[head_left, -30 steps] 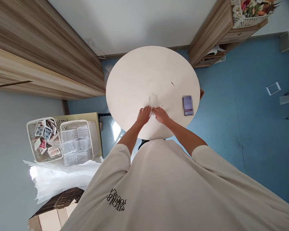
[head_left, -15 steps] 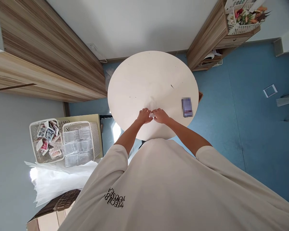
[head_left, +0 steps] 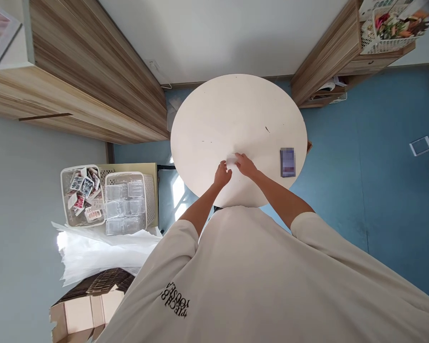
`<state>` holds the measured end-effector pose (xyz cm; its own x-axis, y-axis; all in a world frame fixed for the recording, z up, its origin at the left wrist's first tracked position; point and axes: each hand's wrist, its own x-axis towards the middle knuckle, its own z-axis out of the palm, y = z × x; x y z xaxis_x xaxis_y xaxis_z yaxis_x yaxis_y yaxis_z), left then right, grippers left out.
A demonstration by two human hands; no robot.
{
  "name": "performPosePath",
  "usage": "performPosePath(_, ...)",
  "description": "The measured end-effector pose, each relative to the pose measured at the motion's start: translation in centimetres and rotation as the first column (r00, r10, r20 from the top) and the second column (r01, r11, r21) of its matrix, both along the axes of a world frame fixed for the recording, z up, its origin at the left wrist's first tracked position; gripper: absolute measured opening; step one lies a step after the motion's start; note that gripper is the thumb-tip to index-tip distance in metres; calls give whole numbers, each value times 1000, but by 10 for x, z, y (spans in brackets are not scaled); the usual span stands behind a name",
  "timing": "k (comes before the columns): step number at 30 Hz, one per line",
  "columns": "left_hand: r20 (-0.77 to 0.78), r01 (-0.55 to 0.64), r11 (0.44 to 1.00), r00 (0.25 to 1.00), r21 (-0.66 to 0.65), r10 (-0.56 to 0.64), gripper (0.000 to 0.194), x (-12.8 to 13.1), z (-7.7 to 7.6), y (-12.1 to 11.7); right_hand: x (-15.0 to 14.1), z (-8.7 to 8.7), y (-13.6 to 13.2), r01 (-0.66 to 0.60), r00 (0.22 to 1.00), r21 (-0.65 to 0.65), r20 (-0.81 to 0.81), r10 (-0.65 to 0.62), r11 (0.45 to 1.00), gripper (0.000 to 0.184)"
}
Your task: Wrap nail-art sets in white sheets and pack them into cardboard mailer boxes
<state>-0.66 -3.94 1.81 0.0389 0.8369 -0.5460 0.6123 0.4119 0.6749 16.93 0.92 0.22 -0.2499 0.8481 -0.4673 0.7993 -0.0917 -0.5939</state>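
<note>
A small whitish, partly see-through packet (head_left: 230,161), which looks like wrapped plastic film, is between my hands over the near half of the round table (head_left: 232,105). My right hand (head_left: 246,165) has its fingertips closed on the packet's right side. At the packet's lower left is my left hand (head_left: 223,174), its thumb and fingers bent and spread apart, with the fingertips close to the packet's edge. Whether they touch it I cannot tell. A blurred purple rectangular object (head_left: 288,162) lies flat on the table to the right of my right hand.
Two white baskets stand at left, one with small packs (head_left: 82,193), one with clear plastic boxes (head_left: 125,205). White sheets (head_left: 103,252) and folded cardboard (head_left: 87,309) lie below them. Wooden cabinets (head_left: 103,81) flank the table. A flower basket (head_left: 393,45) sits at upper right.
The clear film, spread flat on the table a second ago, is now gathered into a small packet. My left hand's fingers have parted from it somewhat. The camera view has shifted slightly.
</note>
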Motion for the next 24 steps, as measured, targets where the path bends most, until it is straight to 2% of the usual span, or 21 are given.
performPosePath(4, 22, 74, 997, 997, 25, -75, 72, 0, 0, -8, -12, -5, -3, 200, 980, 14, 17, -200, 980, 56)
performPosePath(9, -54, 215, 976, 975, 20, -214, 79, -4, 0, -9, -25, -18, -5, 425, 905, 50, 4, -426, 904, 60)
performPosePath(11, -72, 244, 970, 967, 10, -243, 81, -6, 0, -7, -27, -22, -2, 453, 891, 21, -9, -453, 891, 57)
performPosePath(13, -81, 255, 967, 964, 0, -254, 82, -7, 0, -7, -28, -23, 2, 485, 874, -53, 44, -483, 873, 54)
performPosePath(15, -85, 253, 967, 964, -6, -253, 81, -8, 1, -7, -30, -20, 4, 546, 838, -134, 97, -537, 827, 49)
performPosePath(18, -90, 240, 971, 967, 0, -239, 79, -12, 2, -10, -32, -11, 4, 591, 800, -209, 31, -599, 779, 30)
performPosePath(20, -97, 219, 976, 971, 11, -217, 78, -18, 3, -12, -35, -4, 3, 590, 791, -224, -33, -611, 776, 19)
performPosePath(24, -150, 158, 987, 977, 41, -151, 74, -47, 4, -17, -52, 5, 5, 541, 819, -199, -94, -565, 817, 15)
